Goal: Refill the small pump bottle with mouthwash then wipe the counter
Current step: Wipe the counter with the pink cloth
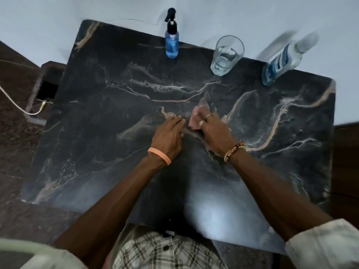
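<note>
A small pump bottle [171, 42] with a black pump head and blue liquid stands at the back edge of the dark marble counter [97, 117]. The large mouthwash bottle [281, 63], clear with a blue label, stands at the back right. My right hand [215, 131] grips a pinkish cloth [196, 119] and presses it on the middle of the counter. My left hand [168, 134] rests flat on the counter just left of the cloth, fingers straight.
A clear drinking glass [226, 55] stands between the two bottles at the back. A phone [47, 91] with a white cable lies on a lower ledge to the left. A pale wall runs behind the counter.
</note>
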{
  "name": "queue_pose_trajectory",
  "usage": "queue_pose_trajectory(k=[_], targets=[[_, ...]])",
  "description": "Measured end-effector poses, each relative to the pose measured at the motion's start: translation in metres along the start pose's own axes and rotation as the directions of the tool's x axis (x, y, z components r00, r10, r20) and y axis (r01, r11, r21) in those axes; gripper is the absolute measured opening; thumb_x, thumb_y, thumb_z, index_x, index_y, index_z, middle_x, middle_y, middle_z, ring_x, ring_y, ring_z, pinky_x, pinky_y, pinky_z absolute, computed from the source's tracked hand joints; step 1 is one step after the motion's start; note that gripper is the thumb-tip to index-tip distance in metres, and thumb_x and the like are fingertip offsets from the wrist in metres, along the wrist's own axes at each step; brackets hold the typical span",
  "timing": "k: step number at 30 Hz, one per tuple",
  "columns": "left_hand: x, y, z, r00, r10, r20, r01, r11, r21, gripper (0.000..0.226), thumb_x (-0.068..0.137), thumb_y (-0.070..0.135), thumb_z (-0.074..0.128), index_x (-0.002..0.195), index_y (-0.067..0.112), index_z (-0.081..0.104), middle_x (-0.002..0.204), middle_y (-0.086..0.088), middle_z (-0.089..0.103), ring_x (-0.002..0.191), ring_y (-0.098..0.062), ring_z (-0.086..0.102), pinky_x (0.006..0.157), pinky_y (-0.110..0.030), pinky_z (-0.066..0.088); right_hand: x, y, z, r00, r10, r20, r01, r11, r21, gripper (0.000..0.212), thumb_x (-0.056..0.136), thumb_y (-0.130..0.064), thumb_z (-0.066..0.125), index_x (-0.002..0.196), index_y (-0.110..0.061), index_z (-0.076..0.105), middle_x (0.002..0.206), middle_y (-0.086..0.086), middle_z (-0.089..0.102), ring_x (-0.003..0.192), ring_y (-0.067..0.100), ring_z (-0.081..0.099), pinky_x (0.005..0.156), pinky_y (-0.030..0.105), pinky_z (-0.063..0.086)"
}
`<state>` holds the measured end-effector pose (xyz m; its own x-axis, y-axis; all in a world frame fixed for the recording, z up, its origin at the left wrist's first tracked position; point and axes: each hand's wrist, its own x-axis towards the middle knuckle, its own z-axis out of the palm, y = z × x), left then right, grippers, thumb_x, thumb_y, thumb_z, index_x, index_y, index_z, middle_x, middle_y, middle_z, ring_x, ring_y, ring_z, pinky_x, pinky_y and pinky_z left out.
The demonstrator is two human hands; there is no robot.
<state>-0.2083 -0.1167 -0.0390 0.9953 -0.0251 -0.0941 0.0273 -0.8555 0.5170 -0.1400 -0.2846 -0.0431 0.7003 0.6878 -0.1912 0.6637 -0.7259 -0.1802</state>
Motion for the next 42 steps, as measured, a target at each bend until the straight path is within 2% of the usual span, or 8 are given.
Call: queue_pose_trajectory(k=[19,23,27,30,32,37,40,42], targets=[[0.056,0.065,0.041,0.954,0.219,0.203,-0.249,0.959,0.135,0.052,0.091,0.017,0.053,0.140,0.005,0.039,0.148,-0.016,0.038,0.137,-0.029,0.034,0.116,-0.032,0.016,-0.041,0.058,-0.014,0.979,0.200,0.035,-0.199,0.980,-0.028,0.065,0.094,-0.004,0.053,0.152,-0.003,0.025,0.159,0.015,0.022,0.130,0.034,0.040,0.100,0.040,0.048],[0.060,0.071,0.043,0.943,0.250,0.221,-0.291,0.940,0.177,0.056,0.089,0.020,0.056,0.139,0.003,0.040,0.146,-0.017,0.040,0.135,-0.031,0.036,0.115,-0.035,0.021,-0.050,0.067,-0.020,0.993,0.069,0.096,-0.055,0.989,-0.140,0.060,0.091,-0.008,0.061,0.146,-0.002,0.039,0.157,0.016,0.026,0.130,0.034,0.043,0.095,0.042,0.050],[0.061,0.081,0.049,0.931,0.245,0.272,-0.303,0.932,0.200,0.055,0.092,0.024,0.051,0.141,0.006,0.036,0.149,-0.014,0.036,0.138,-0.030,0.031,0.116,-0.040,0.025,-0.064,0.084,-0.023,0.921,0.390,0.007,-0.388,0.918,-0.083,0.064,0.094,-0.003,0.053,0.152,-0.003,0.025,0.158,0.017,0.022,0.128,0.035,0.041,0.093,0.042,0.049],[0.059,0.088,0.056,0.903,0.265,0.339,-0.353,0.906,0.232,0.066,0.087,0.032,0.051,0.145,0.008,0.029,0.149,-0.010,0.034,0.139,-0.027,0.028,0.114,-0.042,0.026,-0.080,0.044,-0.006,0.965,0.250,0.082,-0.238,0.963,-0.129,0.061,0.097,-0.010,0.051,0.150,0.004,0.025,0.154,0.026,0.026,0.132,0.037,0.041,0.105,0.040,0.044],[0.054,0.085,0.057,0.917,0.232,0.326,-0.310,0.927,0.210,0.068,0.086,0.036,0.049,0.146,0.009,0.029,0.151,-0.008,0.032,0.142,-0.026,0.024,0.114,-0.043,0.026,-0.084,0.051,-0.007,0.984,0.149,0.103,-0.135,0.982,-0.131,0.062,0.097,-0.011,0.053,0.151,0.002,0.025,0.157,0.022,0.024,0.136,0.036,0.038,0.108,0.041,0.041],[0.050,0.082,0.057,0.951,0.187,0.245,-0.225,0.964,0.139,0.062,0.085,0.027,0.063,0.140,0.010,0.040,0.149,-0.005,0.036,0.142,-0.026,0.024,0.117,-0.038,0.023,-0.088,0.085,-0.019,0.890,0.455,0.028,-0.447,0.883,-0.142,0.047,0.093,-0.002,0.045,0.140,0.005,0.044,0.150,0.023,0.033,0.117,0.040,0.051,0.084,0.045,0.055],[0.048,0.097,0.060,0.964,0.150,0.221,-0.182,0.974,0.131,0.056,0.083,0.019,0.064,0.135,0.007,0.046,0.145,-0.007,0.039,0.138,-0.029,0.028,0.115,-0.040,0.028,-0.146,0.069,-0.003,0.975,0.220,0.043,-0.218,0.975,-0.054,0.052,0.090,-0.002,0.042,0.141,0.005,0.044,0.149,0.024,0.039,0.120,0.042,0.053,0.093,0.048,0.053],[0.043,0.105,0.064,0.960,0.185,0.211,-0.213,0.969,0.123,0.050,0.083,0.012,0.062,0.131,0.005,0.050,0.143,-0.010,0.041,0.135,-0.031,0.032,0.111,-0.044,0.034,-0.167,0.076,0.002,0.925,0.380,0.011,-0.379,0.923,0.063,0.056,0.090,0.000,0.041,0.146,0.000,0.039,0.153,0.016,0.036,0.122,0.038,0.050,0.097,0.046,0.050]])
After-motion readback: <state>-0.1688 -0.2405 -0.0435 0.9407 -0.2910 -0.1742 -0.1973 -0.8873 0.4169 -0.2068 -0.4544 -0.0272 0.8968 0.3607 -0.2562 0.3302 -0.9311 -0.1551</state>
